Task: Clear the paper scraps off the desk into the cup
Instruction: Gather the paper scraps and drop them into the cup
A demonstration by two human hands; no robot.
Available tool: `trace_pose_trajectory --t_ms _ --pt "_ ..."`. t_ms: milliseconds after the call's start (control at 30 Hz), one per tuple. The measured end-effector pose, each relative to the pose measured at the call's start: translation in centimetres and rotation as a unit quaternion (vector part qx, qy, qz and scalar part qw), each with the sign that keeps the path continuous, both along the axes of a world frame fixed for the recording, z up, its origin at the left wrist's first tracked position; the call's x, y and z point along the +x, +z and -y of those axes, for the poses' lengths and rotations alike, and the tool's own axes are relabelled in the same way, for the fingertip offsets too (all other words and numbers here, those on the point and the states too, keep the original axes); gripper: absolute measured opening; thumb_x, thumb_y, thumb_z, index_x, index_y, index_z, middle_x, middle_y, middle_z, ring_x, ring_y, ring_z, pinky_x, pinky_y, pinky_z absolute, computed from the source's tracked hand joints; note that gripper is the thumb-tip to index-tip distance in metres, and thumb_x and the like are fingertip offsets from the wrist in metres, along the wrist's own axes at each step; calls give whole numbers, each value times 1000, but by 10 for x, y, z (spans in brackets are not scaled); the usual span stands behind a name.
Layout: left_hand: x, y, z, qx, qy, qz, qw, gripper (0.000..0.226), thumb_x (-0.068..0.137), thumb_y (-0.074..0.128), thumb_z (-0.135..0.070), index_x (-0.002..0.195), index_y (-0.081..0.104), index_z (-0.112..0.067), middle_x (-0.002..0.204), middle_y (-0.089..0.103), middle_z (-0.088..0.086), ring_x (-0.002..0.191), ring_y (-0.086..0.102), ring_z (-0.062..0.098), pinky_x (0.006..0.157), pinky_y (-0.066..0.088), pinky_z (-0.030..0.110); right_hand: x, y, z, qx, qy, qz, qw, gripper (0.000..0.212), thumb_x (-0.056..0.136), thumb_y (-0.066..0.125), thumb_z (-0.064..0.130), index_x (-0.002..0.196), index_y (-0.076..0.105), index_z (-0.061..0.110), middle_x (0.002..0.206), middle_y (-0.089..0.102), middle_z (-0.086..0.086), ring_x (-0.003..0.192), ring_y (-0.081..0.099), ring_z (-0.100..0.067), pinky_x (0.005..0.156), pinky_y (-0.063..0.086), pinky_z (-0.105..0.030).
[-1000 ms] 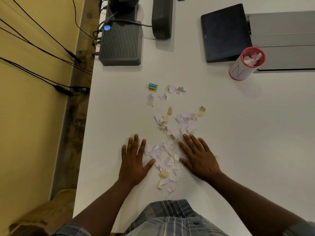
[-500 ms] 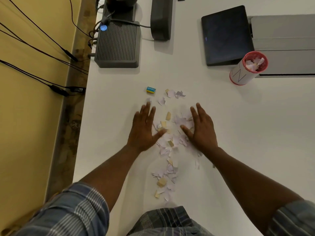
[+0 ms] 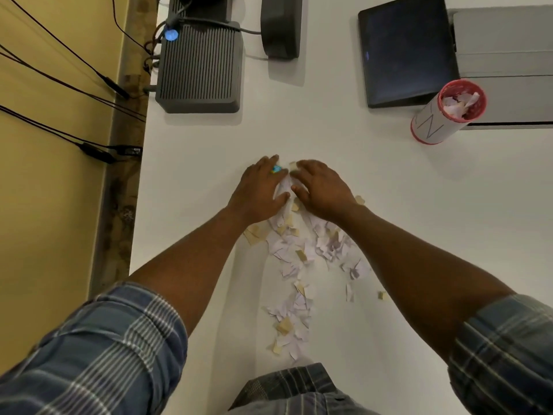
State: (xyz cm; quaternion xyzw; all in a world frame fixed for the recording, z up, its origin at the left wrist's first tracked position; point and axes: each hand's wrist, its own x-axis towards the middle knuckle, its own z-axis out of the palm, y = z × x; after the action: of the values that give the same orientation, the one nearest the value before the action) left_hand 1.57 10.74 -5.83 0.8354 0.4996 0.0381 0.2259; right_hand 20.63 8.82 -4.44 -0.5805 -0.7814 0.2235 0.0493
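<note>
White desk (image 3: 389,205) bearing paper scraps (image 3: 294,265), far-right cup (image 3: 443,115), tablet (image 3: 407,49), and far-left ribbed grey box (image 3: 199,67).

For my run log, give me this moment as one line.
left hand, right hand: cupped around paper scraps | scraps trail on desk | cup: upright, part filled

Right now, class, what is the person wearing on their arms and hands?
Both arms carry blue-grey plaid sleeves with pale stripes, pushed up near the elbows: left sleeve, right sleeve. The forearms are bare. The left hand and right hand show no gloves.
</note>
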Motion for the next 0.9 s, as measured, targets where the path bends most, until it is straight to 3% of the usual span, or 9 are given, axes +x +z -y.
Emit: trace_pose_trajectory --t_ms 100,200,300,400,567,667,767,900 --pt "-2 2 35 14 -29 19 999 51 91 55 -37 136 49 -14 153 32 10 142 26 31 116 24 44 3 3 39 33 9 -10 999 30 96 50 28 115 64 8 129 57 -15 121 50 -31 97 42 -39" --pt "-6 2 77 11 -45 29 999 51 93 52 -37 139 46 -15 154 32 9 143 25 28 118 22 43 7 8 81 46 -3 -8 999 23 93 55 22 107 68 9 119 62 -13 113 56 -30 92 44 -38" --pt "-11 6 111 6 -32 44 999 54 94 50 -39 141 42 -14 150 38 9 141 31 25 115 28 45 14 12 112 64 -42 -5 997 26 90 59 20 114 66 11 119 63 -11 112 58 -29 94 46 -39" --pt "-24 11 133 33 24 55 998 64 89 57 -43 143 40 -13 149 40 10 138 35 26 112 32 46 29 16 131 67 -141 -20 988 33 92 58 29 122 60 15 126 60 -8 115 55 -28 95 46 -39" --pt "-44 15 153 11 142 -30 989 94 73 60 -69 149 23 -26 151 33 11 136 35 28 106 38 43 47 11 140 -55 -278 -1 959 65 88 52 57 138 38 18 137 43 -9 121 46 -29 88 49 -41" --pt "-35 20 150 -46 165 -43 984 107 62 65 -74 148 15 -34 142 31 8 124 39 27 88 49 40 37 10 132 -108 -253 1 961 90 77 63 65 145 25 18 139 35 -10 124 42 -30 86 50 -42" --pt "-17 24 137 -81 155 -47 983 112 57 72 -69 147 11 -40 139 24 6 120 34 26 82 53 39 20 15 121 -127 -177 -1 976 102 71 71 63 149 18 23 142 30 -8 125 39 -29 87 51 -43" --pt "4 25 124 -87 97 -81 988 92 69 73 -55 145 26 -34 140 25 5 118 34 27 86 52 40 -1 22 116 -121 -52 58 990 85 79 70 49 147 25 26 144 30 -10 123 37 -30 85 52 -41"
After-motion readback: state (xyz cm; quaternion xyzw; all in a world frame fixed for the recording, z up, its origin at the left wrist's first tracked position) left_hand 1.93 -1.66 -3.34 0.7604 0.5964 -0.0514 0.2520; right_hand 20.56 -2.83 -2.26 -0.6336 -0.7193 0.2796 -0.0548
